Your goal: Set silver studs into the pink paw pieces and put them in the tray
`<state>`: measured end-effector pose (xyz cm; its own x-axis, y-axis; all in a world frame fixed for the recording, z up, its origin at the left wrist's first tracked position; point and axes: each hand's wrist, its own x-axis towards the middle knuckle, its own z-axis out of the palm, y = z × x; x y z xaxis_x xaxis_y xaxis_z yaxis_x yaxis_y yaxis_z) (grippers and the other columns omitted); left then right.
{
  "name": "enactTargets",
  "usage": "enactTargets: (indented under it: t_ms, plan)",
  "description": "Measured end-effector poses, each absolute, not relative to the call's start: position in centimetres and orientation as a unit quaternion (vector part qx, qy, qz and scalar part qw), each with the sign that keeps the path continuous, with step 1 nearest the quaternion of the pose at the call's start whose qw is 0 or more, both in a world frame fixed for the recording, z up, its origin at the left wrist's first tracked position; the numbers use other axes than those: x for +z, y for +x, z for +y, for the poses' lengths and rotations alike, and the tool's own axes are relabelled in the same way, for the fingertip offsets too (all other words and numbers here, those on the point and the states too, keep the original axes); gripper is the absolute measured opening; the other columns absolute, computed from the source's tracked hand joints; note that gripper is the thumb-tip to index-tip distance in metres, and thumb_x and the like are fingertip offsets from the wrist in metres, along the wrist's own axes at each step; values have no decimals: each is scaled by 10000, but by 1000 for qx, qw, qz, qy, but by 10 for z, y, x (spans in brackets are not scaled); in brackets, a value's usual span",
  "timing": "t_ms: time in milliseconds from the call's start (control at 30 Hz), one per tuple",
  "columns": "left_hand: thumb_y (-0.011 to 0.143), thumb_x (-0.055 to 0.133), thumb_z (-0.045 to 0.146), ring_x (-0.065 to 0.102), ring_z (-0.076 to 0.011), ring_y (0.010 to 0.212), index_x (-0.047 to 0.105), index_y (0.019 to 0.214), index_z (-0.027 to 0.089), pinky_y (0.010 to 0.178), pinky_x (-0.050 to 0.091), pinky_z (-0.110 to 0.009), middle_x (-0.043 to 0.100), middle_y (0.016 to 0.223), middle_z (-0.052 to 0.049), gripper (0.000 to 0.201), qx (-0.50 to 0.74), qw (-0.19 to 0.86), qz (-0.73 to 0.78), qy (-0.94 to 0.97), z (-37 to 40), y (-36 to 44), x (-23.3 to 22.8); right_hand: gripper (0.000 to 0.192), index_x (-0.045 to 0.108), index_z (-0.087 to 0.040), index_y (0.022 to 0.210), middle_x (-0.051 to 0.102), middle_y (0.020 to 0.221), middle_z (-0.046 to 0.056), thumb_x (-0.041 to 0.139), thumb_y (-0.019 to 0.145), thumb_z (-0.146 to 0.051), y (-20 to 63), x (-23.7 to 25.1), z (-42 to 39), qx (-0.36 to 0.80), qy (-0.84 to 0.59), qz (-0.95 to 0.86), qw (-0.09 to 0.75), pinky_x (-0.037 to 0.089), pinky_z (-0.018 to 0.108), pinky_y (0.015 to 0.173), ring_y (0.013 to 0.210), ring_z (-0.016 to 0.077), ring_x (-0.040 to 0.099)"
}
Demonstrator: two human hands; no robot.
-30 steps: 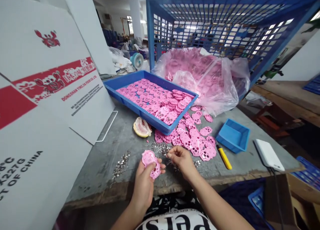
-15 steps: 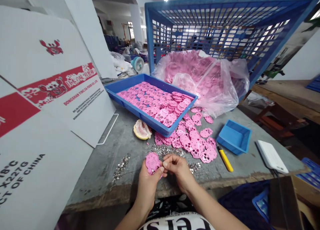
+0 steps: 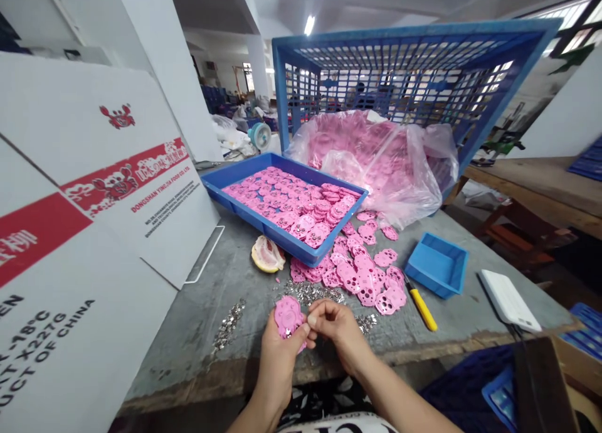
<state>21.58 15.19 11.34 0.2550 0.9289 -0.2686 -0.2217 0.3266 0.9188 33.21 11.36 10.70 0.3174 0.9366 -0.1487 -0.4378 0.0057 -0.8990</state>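
Observation:
My left hand (image 3: 278,352) holds a pink paw-shaped plastic piece (image 3: 288,315) upright above the near edge of the grey table (image 3: 202,314). My right hand (image 3: 335,323) has its fingertips pinched against the right edge of that piece; whether something small sits between them I cannot tell. Small silver metal bits (image 3: 311,290) lie scattered just beyond my hands, with another small heap of bits (image 3: 229,323) to the left. A pile of loose pink pieces (image 3: 360,271) lies past my right hand.
A long blue tray (image 3: 282,234) full of pink pieces sits mid-table, with a clear bag of pink pieces (image 3: 376,157) and a tipped blue crate (image 3: 414,63) behind. Pomelo segment (image 3: 266,255), small blue bin (image 3: 437,265), yellow knife (image 3: 421,307), white device (image 3: 508,301), cardboard boxes (image 3: 84,232) left.
My right hand came from the silver bits to the pink piece and now pinches at its edge. The view has tilted up slightly.

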Motion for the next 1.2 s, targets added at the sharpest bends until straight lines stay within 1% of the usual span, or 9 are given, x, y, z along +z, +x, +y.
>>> enactTargets:
  t_ms: [100,233,400,567,667,733,867,1000,1200]
  plan:
    - [577,872,287,628,-144,552,565,1134,141,513,553,-272,706,722,21,652,423,679,449,397,150,214,115,367,670,-179,625,619,856,6,915,621,-452,338,106,113,469,-514,-329,638,501,321,621,584,125,594]
    - [574,868,275,637,-148,545,583,1064,154,505,547,-264,704,701,25,580,432,667,453,404,147,209,116,204,677,-199,614,628,828,31,836,665,-316,342,98,112,385,-581,-415,585,483,342,769,784,186,608]
    - [573,906,293,651,-154,558,596,1072,162,527,555,-270,721,723,10,602,431,676,444,400,147,206,115,148,662,-204,595,644,835,41,750,695,-267,352,112,118,368,-587,-486,533,459,343,782,822,197,607]
    - [805,769,506,754,-238,849,624,1119,166,763,618,-365,775,959,-85,485,443,764,317,345,159,211,146,168,678,-220,605,633,723,6,809,639,-318,378,173,127,410,-527,-391,634,418,296,660,683,155,516]
    - [881,676,435,746,-286,1027,641,1143,150,923,592,-445,776,1052,-121,389,456,801,251,297,167,216,164,169,696,-220,591,653,825,27,836,638,-302,377,190,128,353,-507,-366,696,437,297,711,793,171,545]
    - [917,622,348,734,-284,1093,621,1248,161,1009,552,-474,775,1095,-117,381,466,813,222,271,168,218,166,159,709,-226,600,654,871,35,842,656,-293,367,183,125,332,-506,-354,714,469,323,789,871,190,569]
    - [906,614,243,718,-267,1154,534,1430,209,1104,487,-486,771,1147,-97,531,463,831,198,235,156,218,156,170,710,-225,614,661,902,42,843,686,-303,343,155,114,348,-517,-317,715,494,393,893,927,211,597]
    - [898,613,252,647,-269,1292,500,1478,249,1159,443,-480,744,1238,-92,590,450,839,178,248,147,216,149,148,728,-218,655,635,973,45,845,704,-295,334,140,112,339,-519,-311,720,483,436,964,994,225,614]
    - [882,615,249,614,-287,1338,468,1509,285,1174,432,-491,705,1318,-84,646,459,838,183,232,149,217,153,153,712,-209,654,644,1079,68,831,737,-260,332,138,111,302,-559,-333,697,441,479,1044,1156,268,585]
